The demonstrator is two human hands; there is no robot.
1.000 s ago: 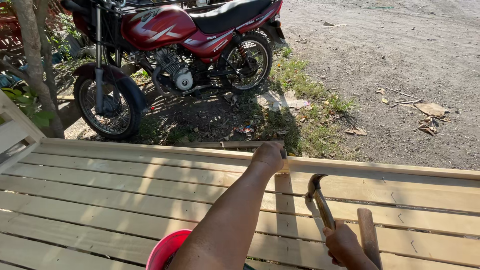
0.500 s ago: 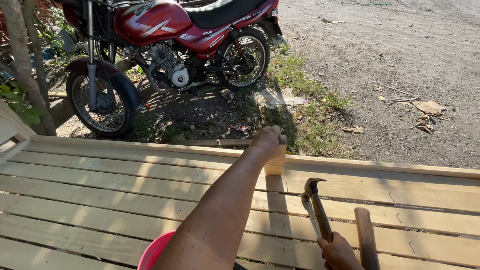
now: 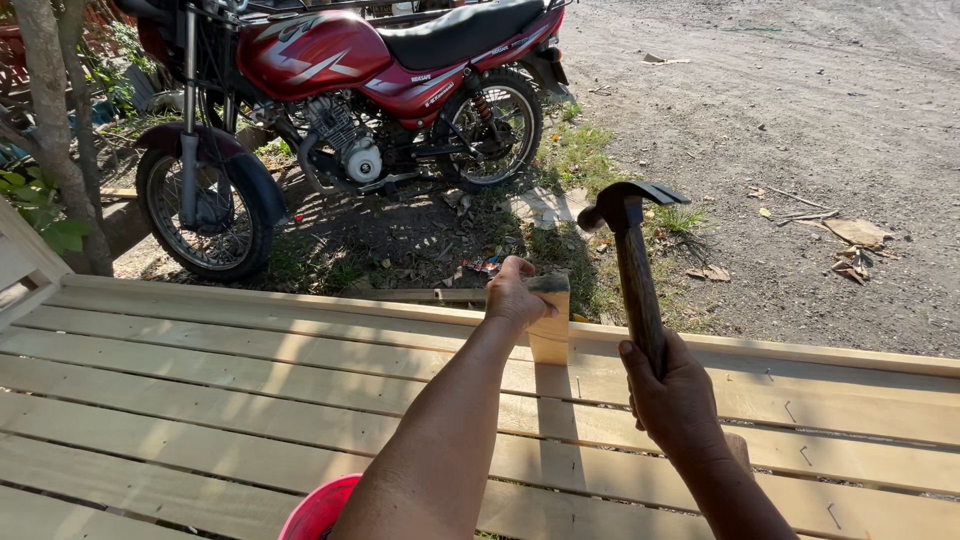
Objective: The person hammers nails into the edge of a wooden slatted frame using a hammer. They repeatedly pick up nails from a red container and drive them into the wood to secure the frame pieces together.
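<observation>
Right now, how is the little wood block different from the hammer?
The wood block is short, pale and squarish; the hammer is long, dark and thin. The wood block stands on the slatted wooden platform, while the hammer is raised in the air above it. The left hand grips the wood block from above; the right hand wraps the hammer's handle. Both are held by one person.

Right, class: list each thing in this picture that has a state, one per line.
Left hand: gripping the wooden block.
Wooden block: upright on the slatted frame.
Right hand: gripping the hammer.
Hammer: raised, head up.
Motorcycle: parked.
</observation>
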